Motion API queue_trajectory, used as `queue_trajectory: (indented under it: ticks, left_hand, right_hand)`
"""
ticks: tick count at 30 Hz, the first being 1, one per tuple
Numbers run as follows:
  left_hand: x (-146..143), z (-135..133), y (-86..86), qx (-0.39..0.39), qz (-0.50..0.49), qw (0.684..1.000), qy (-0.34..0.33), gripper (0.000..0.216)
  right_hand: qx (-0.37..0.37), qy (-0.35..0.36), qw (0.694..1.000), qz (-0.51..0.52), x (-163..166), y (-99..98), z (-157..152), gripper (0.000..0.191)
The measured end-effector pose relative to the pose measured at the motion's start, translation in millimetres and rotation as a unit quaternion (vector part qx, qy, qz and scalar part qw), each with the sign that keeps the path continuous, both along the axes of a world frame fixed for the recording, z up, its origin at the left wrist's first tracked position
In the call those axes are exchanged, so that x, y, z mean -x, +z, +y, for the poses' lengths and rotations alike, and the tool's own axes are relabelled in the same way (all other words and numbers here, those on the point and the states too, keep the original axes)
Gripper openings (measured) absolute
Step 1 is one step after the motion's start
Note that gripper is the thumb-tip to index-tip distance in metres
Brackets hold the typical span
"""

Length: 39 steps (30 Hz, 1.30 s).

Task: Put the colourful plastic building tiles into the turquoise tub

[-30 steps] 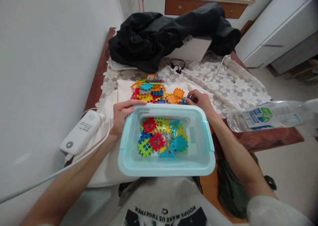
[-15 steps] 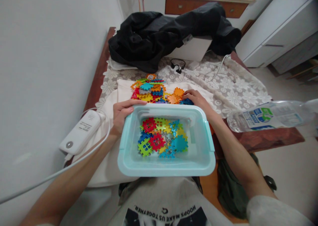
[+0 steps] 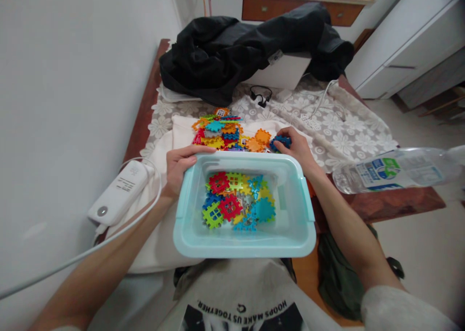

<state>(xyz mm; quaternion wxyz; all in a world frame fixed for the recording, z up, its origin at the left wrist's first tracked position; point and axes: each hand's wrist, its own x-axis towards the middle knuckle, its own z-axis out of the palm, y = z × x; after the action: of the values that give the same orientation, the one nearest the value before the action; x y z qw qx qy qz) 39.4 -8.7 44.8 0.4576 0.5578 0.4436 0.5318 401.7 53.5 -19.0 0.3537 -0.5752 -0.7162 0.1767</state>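
Observation:
A pale turquoise plastic bin (image 3: 243, 251) sits close to my body, with red, green, yellow and blue toothed building pieces (image 3: 230, 207) lying on its floor. My left hand (image 3: 179, 168) grips the bin's far left corner, fingers along the rim and thumb against the side. Beyond the bin, my right hand (image 3: 296, 149) pinches dark blue building pieces (image 3: 281, 142) between thumb and fingers. Just left of that hand lie orange pieces (image 3: 259, 139). A mixed heap of pieces (image 3: 218, 132) spreads further left on a white cloth, its near edge hidden by the bin.
A clear plastic bottle (image 3: 395, 170) lies on its side at the table's right edge. On the left rests a white power strip (image 3: 119, 193) with a cable. A black jacket (image 3: 247, 50) and a black headset (image 3: 260, 96) are at the back.
My right hand has closed on the dark blue pieces and lifted or shifted them slightly to the right. My left hand and the bin stay almost where they were.

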Motion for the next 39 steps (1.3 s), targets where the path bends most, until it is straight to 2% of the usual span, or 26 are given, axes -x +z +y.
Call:
queue_trajectory:
  ticks: [6, 9, 12, 15, 18, 25, 28, 31, 34, 36, 39]
  left_hand:
    - [-0.1, 0.4, -0.5, -0.012, -0.008, 1.000, -0.006, 0.030]
    - [-0.4, 0.5, 0.2, -0.012, -0.003, 1.000, -0.004, 0.030]
    - [-0.2, 0.7, 0.1, -0.012, -0.001, 1.000, -0.006, 0.032]
    - [0.2, 0.4, -0.6, -0.012, 0.000, 1.000, -0.009, 0.033]
    - [0.4, -0.1, -1.1, -0.010, 0.004, 1.000, -0.006, 0.033]
    - [0.4, 0.0, -0.6, -0.015, 0.014, 1.000, -0.003, 0.033]
    - [0.4, 0.1, -1.2, -0.014, 0.008, 1.000, -0.006, 0.033]
    - [0.6, 0.3, -2.0, -0.012, 0.003, 1.000, -0.008, 0.033]
    - [0.5, 0.3, -1.7, -0.010, 0.004, 1.000, -0.008, 0.033]
    - [0.4, 0.2, -0.7, -0.009, 0.010, 1.000, -0.004, 0.033]
    - [0.1, 0.1, 0.3, -0.007, 0.003, 1.000, -0.001, 0.031]
  right_hand:
    - [-0.036, 0.021, 0.997, -0.064, -4.9, -7.8, 5.1, 0.033]
    - [-0.041, -0.005, 0.995, -0.088, -6.5, -5.2, 4.9, 0.034]
    - [-0.009, -0.030, 0.992, -0.121, -10.2, -2.9, 4.1, 0.039]
    - [0.029, -0.040, 0.992, -0.117, -13.7, -2.7, 3.3, 0.048]
    - [0.036, -0.046, 0.992, -0.115, -15.0, -3.4, 3.0, 0.051]
    - [0.008, -0.041, 0.999, -0.029, -12.0, -1.0, 5.7, 0.036]
    - [-0.014, -0.021, 0.999, 0.038, -8.1, 3.9, 4.1, 0.031]
    - [-0.006, -0.004, 0.997, 0.079, -5.1, 8.1, 1.8, 0.033]
    - [0.001, 0.019, 0.998, 0.055, -4.2, 9.6, 1.0, 0.030]
    - [-0.001, 0.058, 0.998, 0.028, -3.9, 10.0, 0.7, 0.028]
    - [0.005, 0.101, 0.995, -0.002, -2.8, 11.2, -1.0, 0.033]
